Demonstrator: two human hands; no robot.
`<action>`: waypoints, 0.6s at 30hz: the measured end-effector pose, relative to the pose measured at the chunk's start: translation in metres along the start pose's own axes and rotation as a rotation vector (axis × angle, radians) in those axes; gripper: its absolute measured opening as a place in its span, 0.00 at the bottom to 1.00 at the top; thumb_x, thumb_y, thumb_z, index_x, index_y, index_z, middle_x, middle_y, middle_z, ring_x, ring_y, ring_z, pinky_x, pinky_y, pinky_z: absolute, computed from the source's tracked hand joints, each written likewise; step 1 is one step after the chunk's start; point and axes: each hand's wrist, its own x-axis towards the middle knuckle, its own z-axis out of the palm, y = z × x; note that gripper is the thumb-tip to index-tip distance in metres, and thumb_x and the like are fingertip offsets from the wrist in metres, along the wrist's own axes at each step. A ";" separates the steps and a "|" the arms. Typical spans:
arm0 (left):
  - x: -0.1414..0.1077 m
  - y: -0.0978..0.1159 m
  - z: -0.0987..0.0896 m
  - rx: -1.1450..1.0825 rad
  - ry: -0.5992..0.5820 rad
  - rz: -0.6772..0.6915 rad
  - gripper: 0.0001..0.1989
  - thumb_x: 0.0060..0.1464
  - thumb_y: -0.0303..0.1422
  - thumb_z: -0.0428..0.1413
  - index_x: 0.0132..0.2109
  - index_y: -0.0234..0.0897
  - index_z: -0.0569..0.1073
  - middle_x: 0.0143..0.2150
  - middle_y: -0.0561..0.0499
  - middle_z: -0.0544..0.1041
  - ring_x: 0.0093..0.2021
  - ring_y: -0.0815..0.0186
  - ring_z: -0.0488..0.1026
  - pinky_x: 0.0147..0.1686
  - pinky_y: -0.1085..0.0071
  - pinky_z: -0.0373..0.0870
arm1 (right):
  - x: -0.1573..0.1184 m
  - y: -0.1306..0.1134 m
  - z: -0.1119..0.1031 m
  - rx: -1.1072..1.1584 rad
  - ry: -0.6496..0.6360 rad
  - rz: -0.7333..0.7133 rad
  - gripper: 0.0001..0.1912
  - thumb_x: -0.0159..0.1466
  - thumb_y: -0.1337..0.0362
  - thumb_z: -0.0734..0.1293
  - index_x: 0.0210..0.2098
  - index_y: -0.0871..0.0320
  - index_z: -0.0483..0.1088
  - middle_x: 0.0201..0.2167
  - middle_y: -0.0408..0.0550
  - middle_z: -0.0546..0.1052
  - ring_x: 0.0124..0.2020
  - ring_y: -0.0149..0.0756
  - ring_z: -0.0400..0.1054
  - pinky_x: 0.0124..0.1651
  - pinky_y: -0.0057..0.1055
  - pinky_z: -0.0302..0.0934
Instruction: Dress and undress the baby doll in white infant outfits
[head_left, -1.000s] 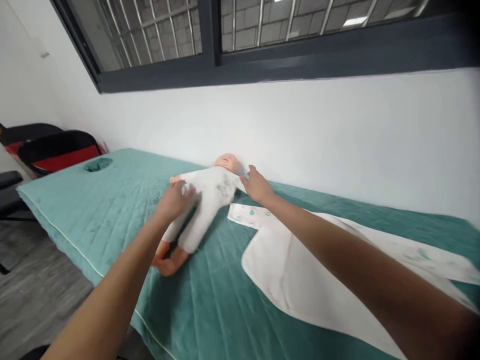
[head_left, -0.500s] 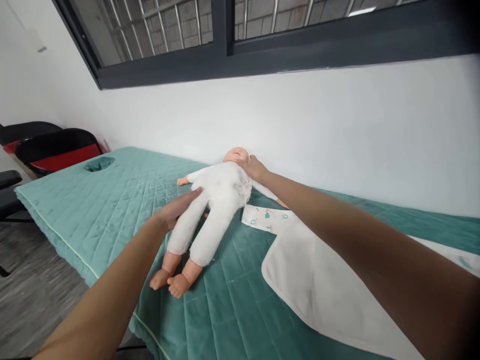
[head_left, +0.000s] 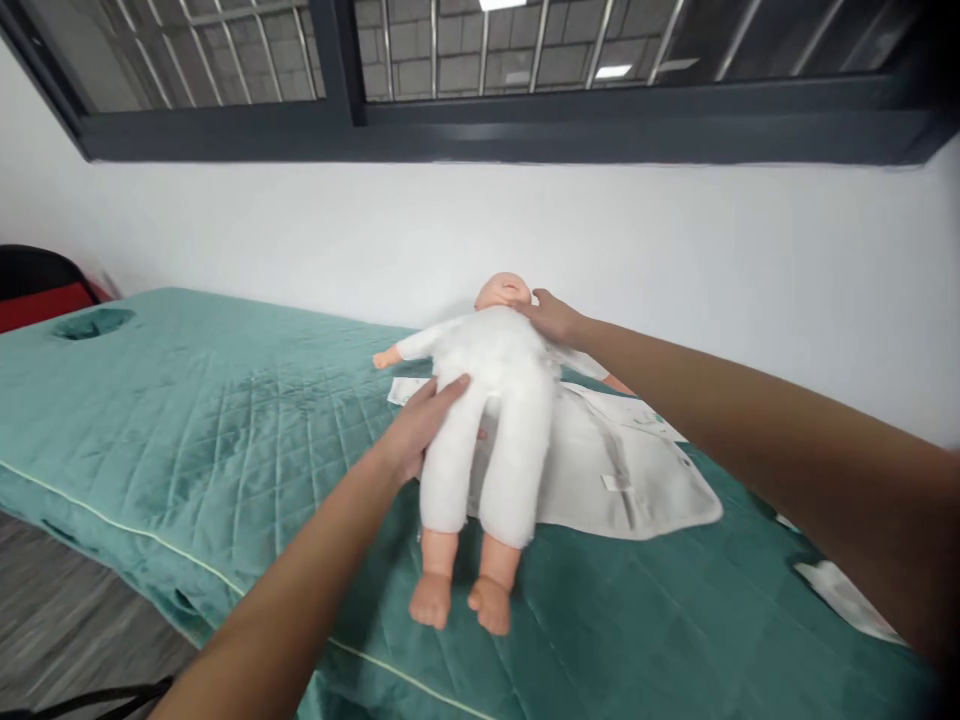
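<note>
A baby doll [head_left: 495,350] with a white plush body and bare plastic head, hands and feet lies face up, its feet toward me. My left hand [head_left: 424,425] is wrapped round the doll's thigh, thumb on top, with a fingertip showing between the legs. At the doll's neck, my right hand [head_left: 551,318] holds it beside the chin; some of those fingers are hidden behind the head. Under the doll spreads a white cloth wrap [head_left: 592,480] with printed strips, one strip end [head_left: 405,388] sticking out at the left. I cannot tell whether the doll's body touches the cloth.
A green quilted cover [head_left: 225,420] with a face hole [head_left: 94,323] lies over the bed, which stands against a white wall [head_left: 300,230]. A barred window [head_left: 487,60] is above. A black and red chair [head_left: 37,285] stands far left. Another pale cloth piece [head_left: 844,595] lies at right.
The doll has moved right, from beside the cloth wrap to over it, with both hands still on it. My view has turned to the right.
</note>
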 end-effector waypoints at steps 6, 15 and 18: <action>0.000 -0.042 0.084 -0.009 -0.128 -0.108 0.36 0.56 0.57 0.52 0.63 0.38 0.68 0.53 0.36 0.78 0.46 0.48 0.79 0.47 0.50 0.77 | -0.038 0.109 -0.032 -0.098 0.004 0.164 0.54 0.58 0.33 0.63 0.69 0.66 0.50 0.67 0.68 0.61 0.64 0.58 0.62 0.63 0.49 0.59; -0.004 -0.055 0.103 0.088 -0.006 -0.186 0.34 0.58 0.55 0.51 0.63 0.38 0.66 0.65 0.38 0.69 0.59 0.50 0.73 0.52 0.60 0.74 | -0.038 0.139 -0.025 -0.064 -0.046 0.173 0.47 0.61 0.33 0.60 0.68 0.58 0.53 0.61 0.62 0.70 0.56 0.53 0.70 0.57 0.46 0.63; 0.003 -0.055 0.086 0.424 0.123 -0.079 0.31 0.62 0.53 0.46 0.62 0.37 0.67 0.56 0.40 0.76 0.54 0.52 0.75 0.54 0.59 0.70 | -0.031 0.141 -0.037 -0.253 -0.076 0.134 0.45 0.63 0.35 0.59 0.69 0.58 0.51 0.56 0.61 0.74 0.53 0.55 0.71 0.55 0.47 0.62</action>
